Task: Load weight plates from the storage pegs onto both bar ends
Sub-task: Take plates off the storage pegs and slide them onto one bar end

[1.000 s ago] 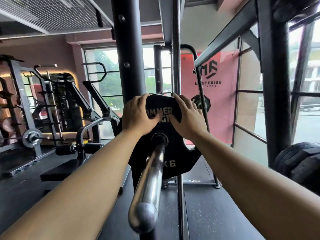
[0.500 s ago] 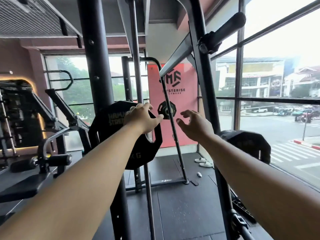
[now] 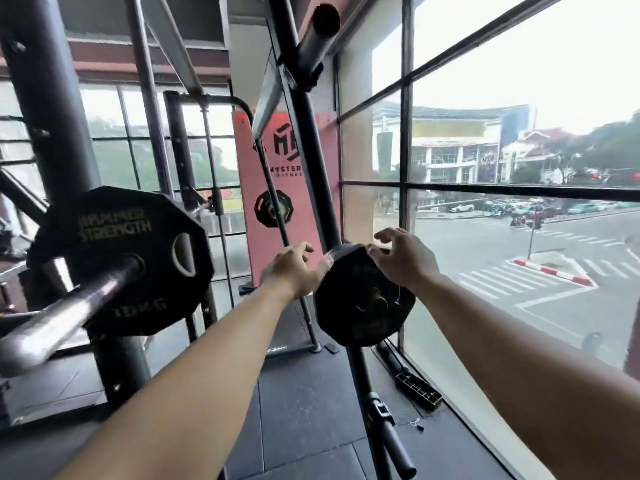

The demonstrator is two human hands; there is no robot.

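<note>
Reaching out with both bare arms toward a black weight plate (image 3: 363,306) hung low on the slanted rack post (image 3: 306,161), close beside the window (image 3: 519,98). With the left hand (image 3: 294,270) released: fingers loosely bent, just beside the plate's upper left rim, grasping nothing; contact there too blurred to tell. With the right hand (image 3: 403,263) at the plate's top rim, fingertips (image 3: 373,250) bent down onto the edge, thumb lifted clear. Firm grasp or bare touch, cannot tell. Printing on this plate's face too smeared to read.

Well apart to the left, a Hammer Strength plate (image 3: 117,261) seated on the chrome bar sleeve (image 3: 69,313), pushed to the sleeve's inner end by the dark upright (image 3: 45,98), the sleeve's outer end pointing out toward the lower left.

High on the rack post, a steel peg (image 3: 317,32) jutting upward. Beyond the post, a small black plate (image 3: 273,207) in front of a pink banner (image 3: 249,168). Below it all, dark rubber flooring (image 3: 304,410).
</note>
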